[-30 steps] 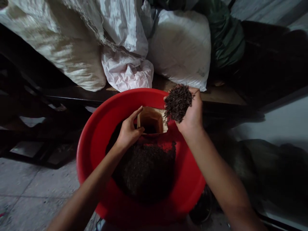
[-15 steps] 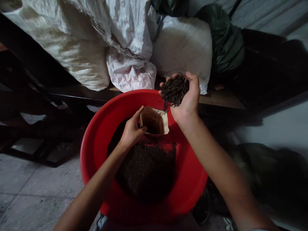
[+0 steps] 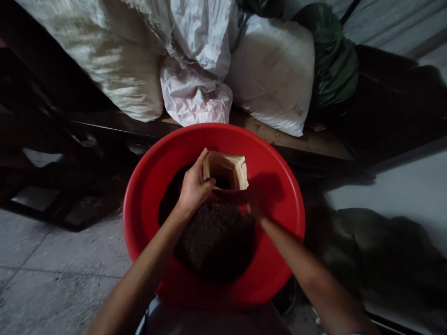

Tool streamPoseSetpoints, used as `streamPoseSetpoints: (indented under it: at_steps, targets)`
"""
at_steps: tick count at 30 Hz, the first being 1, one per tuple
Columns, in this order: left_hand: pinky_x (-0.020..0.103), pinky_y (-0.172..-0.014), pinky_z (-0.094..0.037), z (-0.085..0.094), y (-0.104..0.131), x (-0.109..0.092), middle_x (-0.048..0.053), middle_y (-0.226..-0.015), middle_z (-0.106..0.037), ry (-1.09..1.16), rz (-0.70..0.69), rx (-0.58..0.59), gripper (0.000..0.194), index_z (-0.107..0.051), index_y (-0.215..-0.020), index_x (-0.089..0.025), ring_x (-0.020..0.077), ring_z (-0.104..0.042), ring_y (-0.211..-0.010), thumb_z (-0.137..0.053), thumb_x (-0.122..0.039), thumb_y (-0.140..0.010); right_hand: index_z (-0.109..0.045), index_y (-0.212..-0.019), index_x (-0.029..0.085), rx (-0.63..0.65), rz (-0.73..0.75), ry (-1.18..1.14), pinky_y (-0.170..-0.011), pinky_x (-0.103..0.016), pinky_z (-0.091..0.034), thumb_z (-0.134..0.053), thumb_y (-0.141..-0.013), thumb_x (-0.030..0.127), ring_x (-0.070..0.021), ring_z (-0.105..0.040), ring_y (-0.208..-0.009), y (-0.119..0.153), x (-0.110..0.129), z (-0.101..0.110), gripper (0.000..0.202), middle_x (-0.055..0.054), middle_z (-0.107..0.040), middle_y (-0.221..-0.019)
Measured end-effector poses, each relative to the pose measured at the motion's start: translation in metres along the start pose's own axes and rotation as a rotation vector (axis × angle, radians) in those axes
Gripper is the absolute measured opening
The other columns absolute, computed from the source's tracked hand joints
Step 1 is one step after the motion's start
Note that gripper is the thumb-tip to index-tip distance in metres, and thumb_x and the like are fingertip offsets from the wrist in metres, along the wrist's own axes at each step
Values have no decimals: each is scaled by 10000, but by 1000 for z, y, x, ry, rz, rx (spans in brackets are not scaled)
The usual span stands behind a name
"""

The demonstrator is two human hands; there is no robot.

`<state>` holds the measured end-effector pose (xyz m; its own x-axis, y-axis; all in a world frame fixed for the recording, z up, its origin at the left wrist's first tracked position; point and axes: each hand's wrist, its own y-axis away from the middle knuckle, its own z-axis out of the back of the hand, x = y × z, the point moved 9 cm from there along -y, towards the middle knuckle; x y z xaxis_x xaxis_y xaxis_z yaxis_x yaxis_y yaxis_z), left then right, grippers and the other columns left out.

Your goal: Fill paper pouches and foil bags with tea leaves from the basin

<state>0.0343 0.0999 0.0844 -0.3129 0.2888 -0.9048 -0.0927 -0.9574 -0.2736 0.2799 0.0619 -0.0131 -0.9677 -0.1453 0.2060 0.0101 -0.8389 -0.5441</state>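
Note:
A paper bag [image 3: 240, 171] with its mouth spread stands inside a large red basin [image 3: 274, 160]. My left hand [image 3: 196, 184] pinches the bag's left rim, thumb on the near edge and fingers along the outside. The bag's inside is pale near the top and dark lower down. Low in the basin lies a heap of dark, dry, leaf-like bits [image 3: 213, 237]. My right hand [image 3: 254, 208] is at the heap's right edge, just below the bag's near right corner. Motion and shadow smear its fingers, so its grip does not show.
Behind the basin, white sacks [image 3: 272, 70] and a dark green bag [image 3: 335, 60] rest on a low wooden ledge [image 3: 307, 146]. Dark, bulky shapes [image 3: 377, 251] sit at the right. Grey floor tiles [image 3: 63, 274] show at the left.
My right hand has dropped from above the basin's far side, where it held a handful of the dark bits, to beside the heap. My left hand stays on the bag.

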Motion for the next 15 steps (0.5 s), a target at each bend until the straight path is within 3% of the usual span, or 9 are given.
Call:
streamPoseSetpoints:
  at_steps: [2, 4, 6, 8, 10, 12, 15]
  targets:
    - [459, -1315, -364, 0, 2, 2, 105, -1607, -522, 29, -1, -17, 883, -487, -1573, -135, 308, -474, -1513, -615, -28, -706, -756, -1120, 126, 227, 11, 12, -1115, -542, -493, -553, -1061, 510, -247, -710, -1154, 42, 22, -43, 438, -139, -762, -1206]
    - [477, -1303, -381, 2, 2, 6, 103, -1597, -534, 49, 1, -40, 877, -489, -1569, -138, 316, -506, -1485, -617, -39, -706, -693, -1380, 217, 518, 7, -73, -1174, -635, -395, -441, -1100, 437, -332, -563, -1407, 75, 41, -84, 437, -164, -654, -1461]
    - [487, -1287, -403, 4, 1, 8, 101, -1583, -551, 51, 6, -59, 873, -495, -1564, -145, 323, -534, -1458, -620, -47, -705, -591, -1520, 306, 771, 79, -182, -1227, -602, -339, -316, -1122, 410, -305, -447, -1515, 98, 66, -108, 495, -111, -525, -1613]
    - [473, -1288, -401, 6, 1, 9, 99, -1571, -565, 40, 4, -63, 868, -505, -1556, -151, 318, -529, -1463, -618, -45, -702, -511, -1568, 407, 963, 167, -297, -1243, -554, -339, -377, -1105, 504, -289, -386, -1555, 113, 93, -111, 492, -29, -425, -1690]
    - [442, -1298, -386, 6, 1, 8, 94, -1568, -568, 24, -3, -53, 860, -516, -1549, -159, 301, -508, -1486, -616, -42, -703, -507, -1557, 461, 1067, 225, -389, -1235, -588, -342, -549, -1006, 652, -348, -348, -1565, 123, 117, -99, 585, -2, -352, -1728]
    - [418, -1293, -390, 7, 1, 9, 88, -1565, -572, 19, -6, -45, 849, -528, -1540, -171, 286, -509, -1487, -619, -44, -705, -592, -1487, 459, 1071, 212, -410, -1193, -595, -398, -679, -909, 677, -391, -397, -1522, 126, 131, -84, 623, -9, -392, -1701]
    - [419, -1281, -405, 9, 1, 13, 79, -1562, -576, 37, -6, -44, 830, -528, -1538, -187, 273, -528, -1473, -617, -56, -723, -737, -1320, 359, 1041, 121, -342, -1069, -493, -531, -710, -918, 526, -340, -625, -1303, 129, 129, -72, 437, -69, -581, -1526]
